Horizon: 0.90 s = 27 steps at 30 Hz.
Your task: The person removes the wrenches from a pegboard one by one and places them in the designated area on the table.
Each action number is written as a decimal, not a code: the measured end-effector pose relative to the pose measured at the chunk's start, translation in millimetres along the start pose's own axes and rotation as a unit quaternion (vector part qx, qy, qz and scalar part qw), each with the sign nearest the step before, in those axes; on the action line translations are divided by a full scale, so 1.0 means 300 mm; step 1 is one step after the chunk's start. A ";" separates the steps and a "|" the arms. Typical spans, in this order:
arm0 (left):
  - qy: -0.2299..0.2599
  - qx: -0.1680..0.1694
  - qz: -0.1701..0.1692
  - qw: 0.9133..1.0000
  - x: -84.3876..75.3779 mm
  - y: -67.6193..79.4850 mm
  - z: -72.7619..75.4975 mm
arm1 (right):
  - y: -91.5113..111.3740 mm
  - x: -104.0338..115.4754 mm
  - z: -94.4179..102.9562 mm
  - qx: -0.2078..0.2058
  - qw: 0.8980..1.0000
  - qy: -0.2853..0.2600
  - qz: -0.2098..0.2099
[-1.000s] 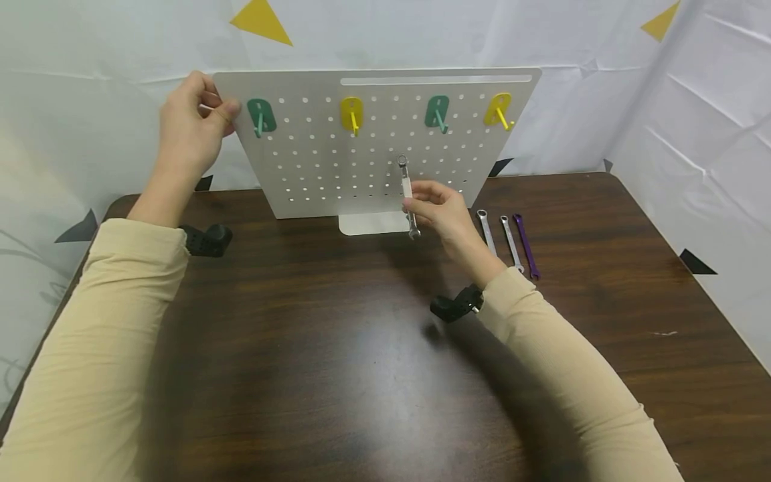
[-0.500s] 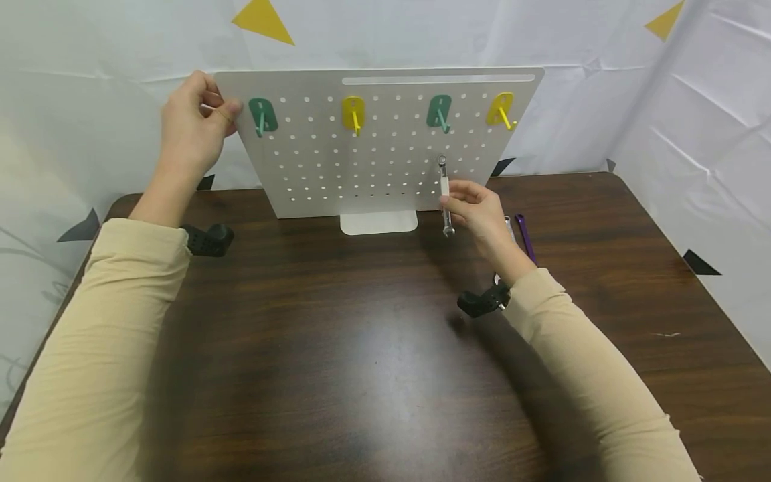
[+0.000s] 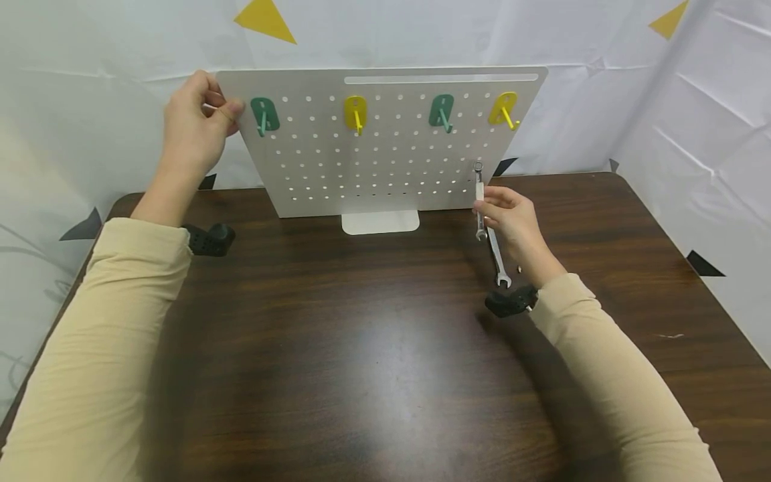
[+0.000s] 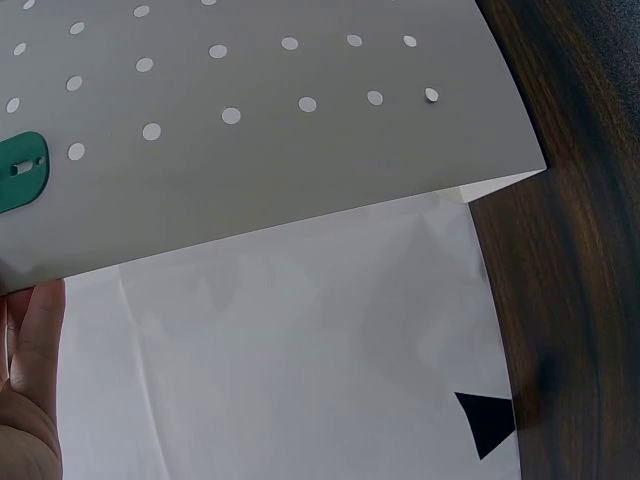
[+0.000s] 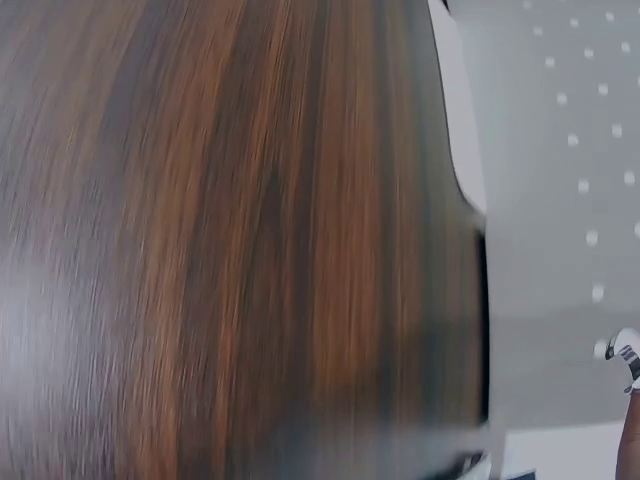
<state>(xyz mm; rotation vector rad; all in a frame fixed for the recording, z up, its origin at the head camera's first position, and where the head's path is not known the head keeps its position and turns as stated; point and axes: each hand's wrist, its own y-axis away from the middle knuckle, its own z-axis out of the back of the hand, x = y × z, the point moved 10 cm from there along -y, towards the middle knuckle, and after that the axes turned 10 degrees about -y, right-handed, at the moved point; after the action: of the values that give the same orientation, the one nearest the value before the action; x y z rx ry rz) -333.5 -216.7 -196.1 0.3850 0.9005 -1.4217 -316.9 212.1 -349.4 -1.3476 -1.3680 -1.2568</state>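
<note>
My left hand [image 3: 195,127] grips the upper left edge of a light grey pegboard [image 3: 385,150], which stands upright on the table. In the left wrist view its fingers [image 4: 38,335] meet the board's edge. My right hand [image 3: 517,221] pinches a small silver combination wrench [image 3: 479,193] by the middle, box end up, near the board's lower right corner. Only the tip of that wrench [image 5: 626,352] shows in the right wrist view. Below it another silver combination wrench [image 3: 497,261] lies on the table, partly covered by my right hand.
Along the board's upper part sit a left green hook [image 3: 265,115], a left yellow hook [image 3: 356,114], a right green hook [image 3: 442,112] and a right yellow hook [image 3: 504,110]. The board's foot [image 3: 381,223] rests on the dark wooden table [image 3: 337,321]. White sheeting [image 3: 421,30] hangs behind.
My right hand has carried the wrench rightward from before the board's middle to its lower right corner. It now hides most of the wrenches on the table. My left hand stays put.
</note>
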 end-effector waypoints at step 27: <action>0.018 0.001 0.004 1.000 0.002 0.000 -0.001 | -0.001 -0.028 0.295 -0.042 0.994 0.095 -0.042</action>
<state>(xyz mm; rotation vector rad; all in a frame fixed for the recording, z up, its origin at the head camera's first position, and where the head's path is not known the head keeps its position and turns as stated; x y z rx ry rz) -333.7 -216.9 -196.6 0.4160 0.9247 -1.4132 -308.8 297.5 -372.1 -1.2031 -1.2626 -1.4731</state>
